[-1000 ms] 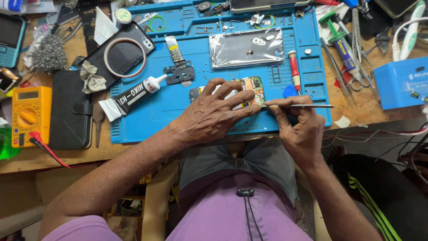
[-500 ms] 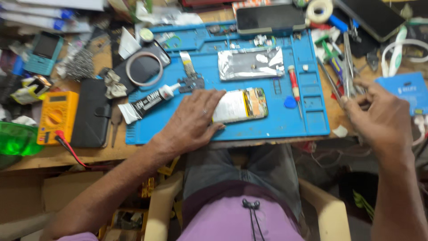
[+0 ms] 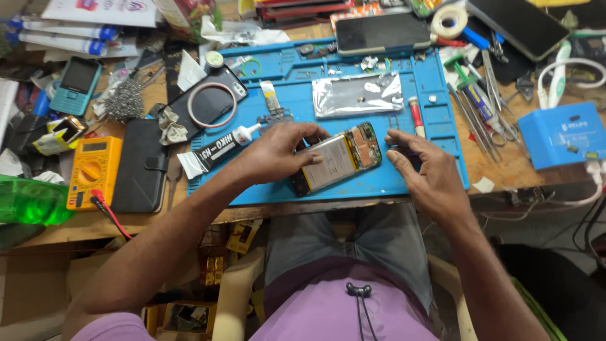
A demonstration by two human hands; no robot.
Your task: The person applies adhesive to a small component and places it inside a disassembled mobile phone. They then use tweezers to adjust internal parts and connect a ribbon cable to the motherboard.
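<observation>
An opened phone (image 3: 338,159) with its battery and circuit board showing lies tilted on the blue repair mat (image 3: 379,183). My left hand (image 3: 278,151) grips the phone's left end, lifting it slightly. My right hand (image 3: 426,170) hovers just right of the phone with fingers spread and nothing in it, fingertips close to the phone's right edge. A red-handled screwdriver (image 3: 416,117) lies on the mat just above my right hand.
A foil-wrapped panel (image 3: 356,95) and a glue tube (image 3: 218,148) rest on the mat. A yellow multimeter (image 3: 93,170), black wallet case (image 3: 140,165) and green bag (image 3: 31,201) sit left. Tweezers and tools (image 3: 483,107) and a blue box (image 3: 562,136) lie right.
My right hand came back from the tools at the right, now empty, to the phone. My left hand shifted from pressing the phone flat to gripping and tilting it.
</observation>
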